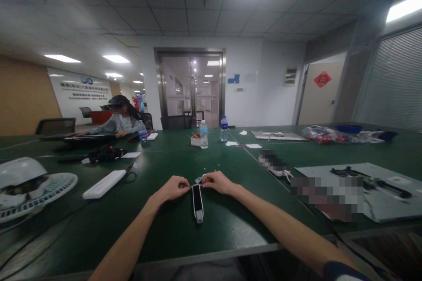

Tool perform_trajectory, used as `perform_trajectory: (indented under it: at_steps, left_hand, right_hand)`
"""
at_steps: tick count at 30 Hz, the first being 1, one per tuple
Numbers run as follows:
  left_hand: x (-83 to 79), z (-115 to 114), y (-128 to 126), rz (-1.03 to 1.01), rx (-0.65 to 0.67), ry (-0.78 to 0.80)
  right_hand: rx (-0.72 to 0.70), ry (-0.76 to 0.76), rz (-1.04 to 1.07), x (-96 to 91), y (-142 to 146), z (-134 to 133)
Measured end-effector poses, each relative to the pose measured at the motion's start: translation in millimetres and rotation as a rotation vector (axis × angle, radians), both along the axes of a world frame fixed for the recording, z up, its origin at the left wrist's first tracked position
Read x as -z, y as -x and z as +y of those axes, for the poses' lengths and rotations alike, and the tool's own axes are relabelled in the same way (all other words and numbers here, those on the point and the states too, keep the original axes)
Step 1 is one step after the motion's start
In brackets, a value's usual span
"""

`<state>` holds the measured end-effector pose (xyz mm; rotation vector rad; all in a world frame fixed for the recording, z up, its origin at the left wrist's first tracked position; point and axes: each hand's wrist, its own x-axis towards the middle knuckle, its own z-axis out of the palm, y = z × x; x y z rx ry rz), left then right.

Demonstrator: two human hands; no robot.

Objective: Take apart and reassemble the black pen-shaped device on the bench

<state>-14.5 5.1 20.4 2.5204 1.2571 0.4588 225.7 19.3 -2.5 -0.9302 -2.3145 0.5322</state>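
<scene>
A long, narrow device (197, 199) with a pale rim and a dark middle lies on the green table, its length pointing toward me. At its far end, my left hand (176, 187) comes in from the left with thumb and fingertips pinched together. My right hand (217, 183) is pinched in the same way on the other side. What either pinch holds is too small to make out. Small silvery pieces (199, 180) show between the two hands, just beyond the device. A few tiny bits are scattered farther out on the table.
A white power strip (104, 184) and a white fan-like housing (36, 189) lie left. On the right is a grey panel (379, 202) bearing dark parts. Water bottles (204, 136) and a small box (195, 141) stand farther back. Another person (121, 118) sits at the far left.
</scene>
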Motion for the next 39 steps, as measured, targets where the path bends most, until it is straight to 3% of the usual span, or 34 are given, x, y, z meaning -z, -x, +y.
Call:
perform_trajectory:
  at_steps: [27, 39]
  left_hand:
    - [1.4, 2, 0, -0.015, 0.024, -0.012]
    - [0.6, 1, 0, -0.014, 0.010, 0.008]
  right_hand:
    - [0.081, 0.134, 0.168, 7.9, 4, 1]
    - [0.114, 0.007, 0.095, 9.4, 6, -3]
